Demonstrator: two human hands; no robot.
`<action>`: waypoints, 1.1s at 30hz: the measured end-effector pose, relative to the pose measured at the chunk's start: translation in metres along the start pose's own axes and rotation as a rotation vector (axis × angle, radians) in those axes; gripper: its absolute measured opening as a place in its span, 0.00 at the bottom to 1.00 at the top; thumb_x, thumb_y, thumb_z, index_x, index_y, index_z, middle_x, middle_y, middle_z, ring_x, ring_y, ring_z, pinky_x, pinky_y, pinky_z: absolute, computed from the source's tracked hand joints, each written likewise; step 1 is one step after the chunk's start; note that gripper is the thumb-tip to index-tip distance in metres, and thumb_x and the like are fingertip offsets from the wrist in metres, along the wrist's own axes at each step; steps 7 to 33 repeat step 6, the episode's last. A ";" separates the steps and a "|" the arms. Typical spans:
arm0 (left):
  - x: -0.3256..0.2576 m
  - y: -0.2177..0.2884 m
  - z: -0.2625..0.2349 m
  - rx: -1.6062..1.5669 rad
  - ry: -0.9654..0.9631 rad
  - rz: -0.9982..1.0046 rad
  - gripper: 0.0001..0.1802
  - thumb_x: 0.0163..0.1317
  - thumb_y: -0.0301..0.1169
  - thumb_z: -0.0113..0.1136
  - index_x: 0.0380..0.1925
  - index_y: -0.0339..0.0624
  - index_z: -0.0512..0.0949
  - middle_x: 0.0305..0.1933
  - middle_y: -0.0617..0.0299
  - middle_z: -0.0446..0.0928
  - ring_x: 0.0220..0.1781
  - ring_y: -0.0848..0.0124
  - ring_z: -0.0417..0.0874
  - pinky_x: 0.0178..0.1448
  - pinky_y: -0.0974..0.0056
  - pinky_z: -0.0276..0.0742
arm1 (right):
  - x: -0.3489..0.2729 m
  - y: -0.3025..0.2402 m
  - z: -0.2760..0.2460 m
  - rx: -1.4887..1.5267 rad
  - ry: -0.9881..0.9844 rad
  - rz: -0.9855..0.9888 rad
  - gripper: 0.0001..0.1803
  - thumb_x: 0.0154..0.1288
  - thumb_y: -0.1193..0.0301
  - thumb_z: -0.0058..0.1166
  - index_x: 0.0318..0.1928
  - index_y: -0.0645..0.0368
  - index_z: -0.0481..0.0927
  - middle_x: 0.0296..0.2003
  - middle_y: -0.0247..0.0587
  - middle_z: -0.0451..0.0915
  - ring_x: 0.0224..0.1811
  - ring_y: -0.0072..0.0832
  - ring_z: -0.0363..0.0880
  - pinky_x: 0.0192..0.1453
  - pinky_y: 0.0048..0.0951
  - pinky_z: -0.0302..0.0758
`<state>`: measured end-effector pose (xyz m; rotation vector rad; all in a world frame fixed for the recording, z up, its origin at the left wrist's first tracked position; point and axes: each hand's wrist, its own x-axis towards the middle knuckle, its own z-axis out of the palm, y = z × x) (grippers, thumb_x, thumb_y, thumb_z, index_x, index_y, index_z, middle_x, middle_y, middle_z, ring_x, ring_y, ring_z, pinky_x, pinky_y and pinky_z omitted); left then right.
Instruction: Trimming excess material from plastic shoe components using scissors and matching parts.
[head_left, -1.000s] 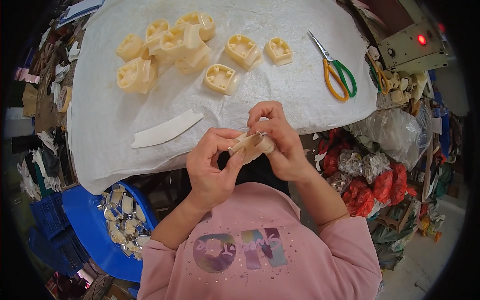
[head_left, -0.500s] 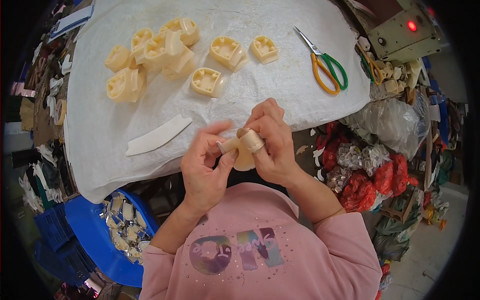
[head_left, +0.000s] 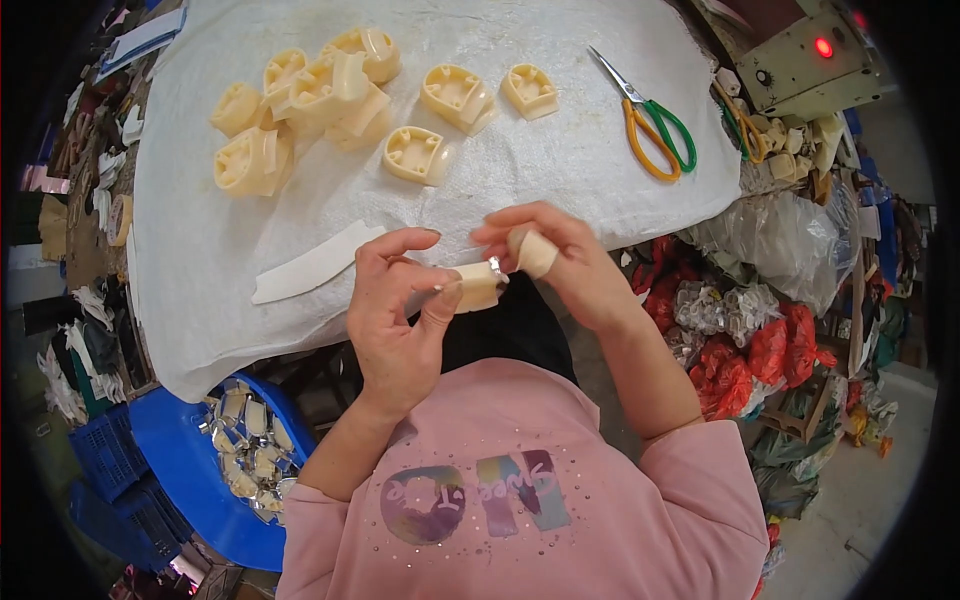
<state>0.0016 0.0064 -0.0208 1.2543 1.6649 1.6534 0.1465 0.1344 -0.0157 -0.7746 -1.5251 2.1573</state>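
My left hand [head_left: 400,310] grips a small cream plastic part [head_left: 478,286] with a bit of metal at its end. My right hand [head_left: 560,260] pinches the same part from the right, its fingertip wrapped in beige tape [head_left: 533,252]. Both hands hover just in front of the near edge of the white cloth-covered table [head_left: 200,250]. A white curved strip [head_left: 312,264] lies on the cloth just left of my left hand. Several cream moulded parts [head_left: 320,100] sit piled and scattered at the far side.
Scissors with green and yellow handles [head_left: 655,125] lie at the right of the cloth. A beige box with a red light [head_left: 808,62] stands beyond. A blue tub [head_left: 200,470] of small pieces sits lower left. Red and clear bags [head_left: 740,320] crowd the right.
The hands have drawn slightly apart: the left now holds the cream part lower, and the right has shifted right with its taped fingertip raised.
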 end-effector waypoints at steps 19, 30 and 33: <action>0.002 -0.005 0.000 0.239 -0.065 0.535 0.11 0.55 0.27 0.66 0.39 0.48 0.83 0.56 0.59 0.72 0.55 0.62 0.69 0.59 0.54 0.69 | 0.001 -0.010 -0.001 -0.098 -0.199 -0.084 0.32 0.55 0.70 0.64 0.59 0.61 0.66 0.47 0.48 0.79 0.49 0.27 0.78 0.55 0.28 0.75; 0.002 -0.005 0.000 0.239 -0.065 0.535 0.11 0.55 0.27 0.66 0.39 0.48 0.83 0.56 0.59 0.72 0.55 0.62 0.69 0.59 0.54 0.69 | 0.001 -0.010 -0.001 -0.098 -0.199 -0.084 0.32 0.55 0.70 0.64 0.59 0.61 0.66 0.47 0.48 0.79 0.49 0.27 0.78 0.55 0.28 0.75; 0.002 -0.005 0.000 0.239 -0.065 0.535 0.11 0.55 0.27 0.66 0.39 0.48 0.83 0.56 0.59 0.72 0.55 0.62 0.69 0.59 0.54 0.69 | 0.001 -0.010 -0.001 -0.098 -0.199 -0.084 0.32 0.55 0.70 0.64 0.59 0.61 0.66 0.47 0.48 0.79 0.49 0.27 0.78 0.55 0.28 0.75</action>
